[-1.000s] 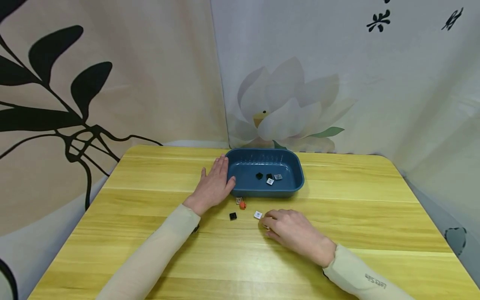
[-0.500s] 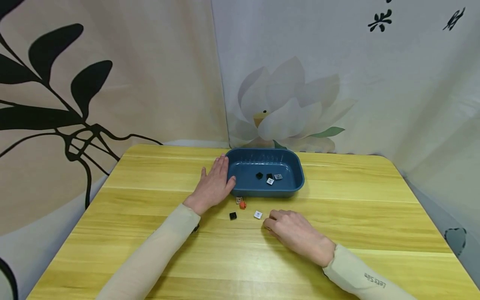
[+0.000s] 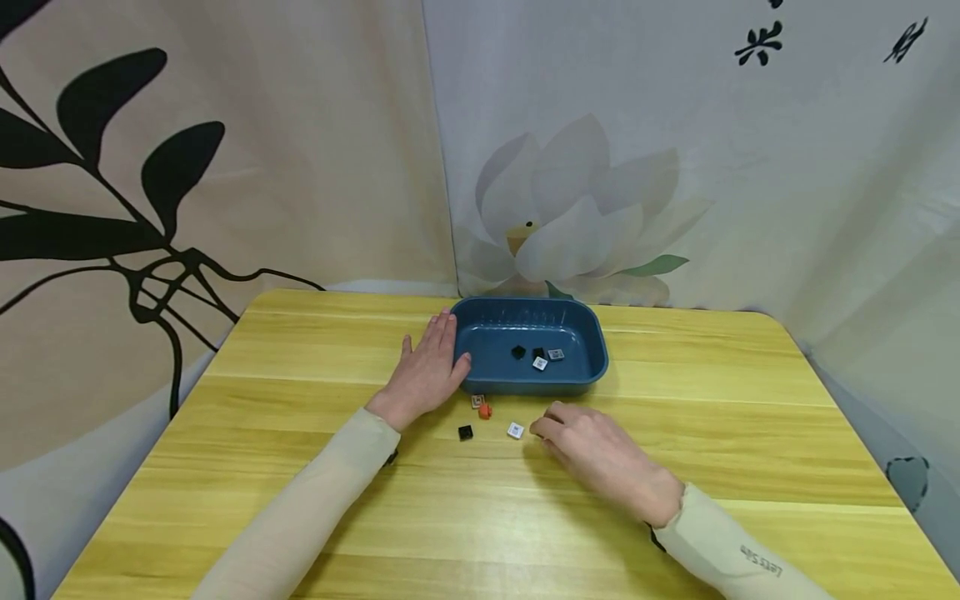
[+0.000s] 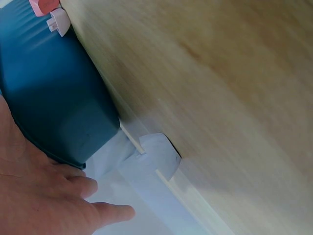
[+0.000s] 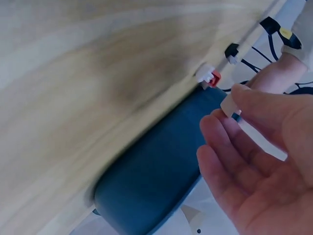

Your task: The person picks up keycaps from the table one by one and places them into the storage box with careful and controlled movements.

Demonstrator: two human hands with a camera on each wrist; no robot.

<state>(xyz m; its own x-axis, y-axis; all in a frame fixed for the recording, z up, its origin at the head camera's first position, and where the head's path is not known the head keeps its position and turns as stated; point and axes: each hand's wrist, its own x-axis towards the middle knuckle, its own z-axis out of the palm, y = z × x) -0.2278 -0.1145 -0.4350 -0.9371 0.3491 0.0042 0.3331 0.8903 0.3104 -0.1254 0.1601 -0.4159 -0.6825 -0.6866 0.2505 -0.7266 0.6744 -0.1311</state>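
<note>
My left hand [image 3: 423,371] lies with extended fingers against the left side of the blue basin [image 3: 536,387]. Inside the basin are several small black and white pieces. My right hand [image 3: 596,458] is raised over the table in front of the basin; in the right wrist view its thumb and forefinger pinch a small white keycap-like piece [image 5: 229,105]. Just left of those fingertips lies a white square piece [image 3: 515,430] on the table. Farther left are a black piece [image 3: 466,432], an orange-red piece [image 3: 485,411] and another pale piece [image 3: 477,401] close to the basin's front wall.
The wooden table [image 3: 480,533] carries everything. Behind its far edge hangs a pale curtain [image 3: 360,167] printed with leaves and a flower. A small dark thing [image 3: 391,457] shows beside the left sleeve.
My right hand has lifted and shifted slightly to the right and toward the basin, with the small white piece picked up from the table. My left hand and the basin stay put.
</note>
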